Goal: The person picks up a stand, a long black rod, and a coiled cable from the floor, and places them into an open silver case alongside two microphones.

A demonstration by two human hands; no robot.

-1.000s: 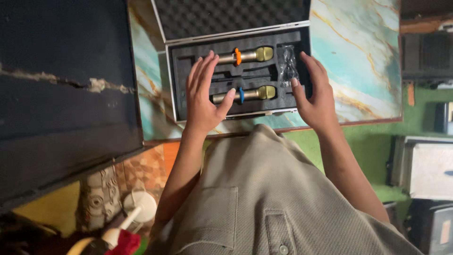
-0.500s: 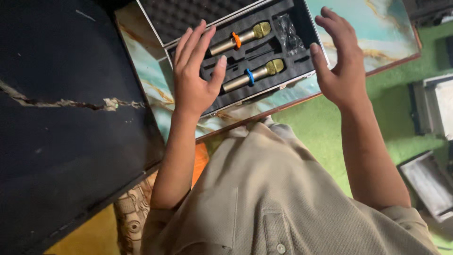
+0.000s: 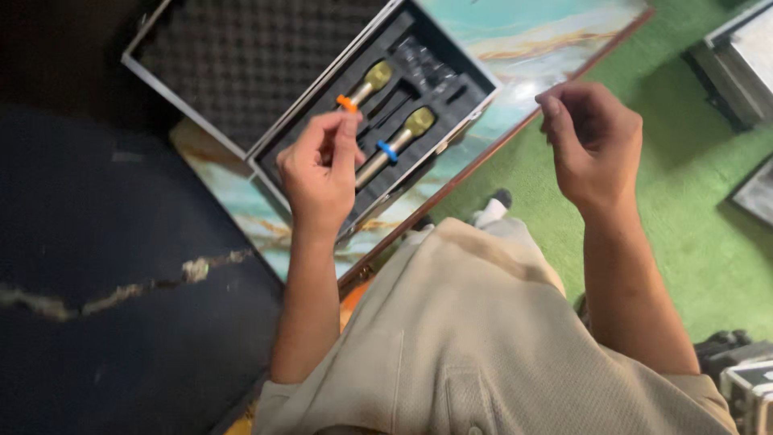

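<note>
An open metal case (image 3: 471, 97) with black foam lies on a marbled turquoise tabletop (image 3: 555, 36). Two gold microphones rest in it: one with an orange ring (image 3: 362, 87) and one with a blue ring (image 3: 398, 141). My left hand (image 3: 318, 173) hovers above the case's near end, fingers curled loosely, holding nothing. Off to the right, above the green floor, my right hand (image 3: 592, 141) is raised with its fingers curled inward and nothing in it. Neither hand touches the case.
The case's lid (image 3: 241, 56), lined with ridged foam, lies open at the far left. A dark worn surface (image 3: 121, 298) fills the left side. Green carpet (image 3: 692, 201) lies to the right, with metal cases (image 3: 745, 60) at the right edge and lower right corner (image 3: 753, 391).
Both hands have lifted off the case and pulled back, and their fingers have curled in from flat and spread. The view has swung, so the case now sits tilted.
</note>
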